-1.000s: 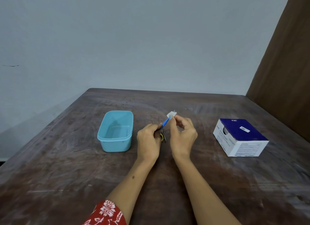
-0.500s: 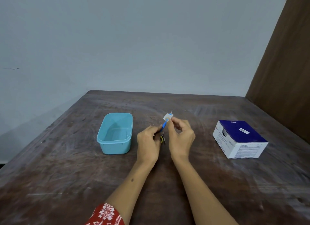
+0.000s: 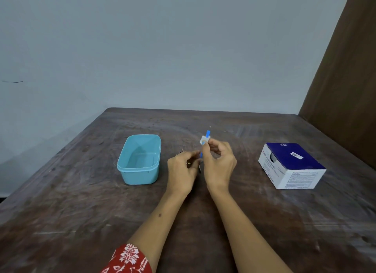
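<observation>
Over the middle of the scratched brown surface (image 3: 81, 211), the right hand (image 3: 219, 165) pinched a small white wipe (image 3: 204, 140) tight around a thin blue tool (image 3: 207, 134). The left hand (image 3: 182, 169) had its grip curled on the tool's near end. A light blue tub (image 3: 140, 177) sat to the left and a blue and white box (image 3: 295, 160) to the right. A grey wall (image 3: 162, 49) stood behind, with a brown panel (image 3: 345, 89) at the right.

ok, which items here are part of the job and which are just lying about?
In use: slim blue-handled tool, held by left hand; small white pad, pinched by right hand.
Lying about: light-blue plastic tub; blue-and-white cardboard box.
</observation>
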A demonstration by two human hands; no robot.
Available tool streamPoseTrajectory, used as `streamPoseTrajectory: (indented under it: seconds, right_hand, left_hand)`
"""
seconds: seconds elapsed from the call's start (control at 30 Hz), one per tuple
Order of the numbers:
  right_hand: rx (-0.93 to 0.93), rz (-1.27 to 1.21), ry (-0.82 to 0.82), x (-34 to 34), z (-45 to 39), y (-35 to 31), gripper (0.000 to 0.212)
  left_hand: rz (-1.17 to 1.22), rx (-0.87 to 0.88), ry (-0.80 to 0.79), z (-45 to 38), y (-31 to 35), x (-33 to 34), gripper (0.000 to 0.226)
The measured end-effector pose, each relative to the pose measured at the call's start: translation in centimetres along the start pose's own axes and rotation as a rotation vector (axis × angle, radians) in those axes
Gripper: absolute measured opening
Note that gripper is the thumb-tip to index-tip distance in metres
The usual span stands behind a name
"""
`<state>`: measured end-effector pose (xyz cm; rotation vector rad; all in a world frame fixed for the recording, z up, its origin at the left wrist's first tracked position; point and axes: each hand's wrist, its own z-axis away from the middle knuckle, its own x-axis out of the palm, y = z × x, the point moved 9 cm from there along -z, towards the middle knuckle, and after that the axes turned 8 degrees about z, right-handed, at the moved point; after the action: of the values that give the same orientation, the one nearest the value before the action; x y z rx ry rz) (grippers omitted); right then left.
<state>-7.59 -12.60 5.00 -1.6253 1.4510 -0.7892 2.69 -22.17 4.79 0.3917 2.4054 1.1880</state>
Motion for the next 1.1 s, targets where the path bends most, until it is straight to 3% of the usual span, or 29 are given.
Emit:
streamPoseTrajectory:
  seconds: [0.4, 0.6, 0.77, 0.93, 1.1]
  right_hand:
    - [0.02, 0.003, 0.006, 0.0, 0.2, 0.2, 0.006]
    - [0.011, 0.083, -0.136, 1.4, 0.6, 0.7, 0.007]
    - [-0.05, 0.095, -0.051, 0.6, 0.3, 0.0, 0.01]
    - [-0.006, 0.126, -0.15, 1.6, 0.6, 0.5, 0.007]
    - [-0.047, 0.094, -0.097, 1.0, 0.5, 0.1, 0.005]
  left_hand:
    - [-0.018, -0.027, -0.023, 0.0, -0.5, 0.3, 0.019]
    - [0.008, -0.018, 0.086, -0.1, -0.3, -0.8, 0.026]
    - [0.034, -0.054, 0.032, -0.1, -0.8, -0.3, 0.022]
    - [0.04, -0.055, 0.095, -0.2, -0.8, -0.9, 0.025]
    - [0.058, -0.053, 0.054, -0.1, -0.9, -0.5, 0.025]
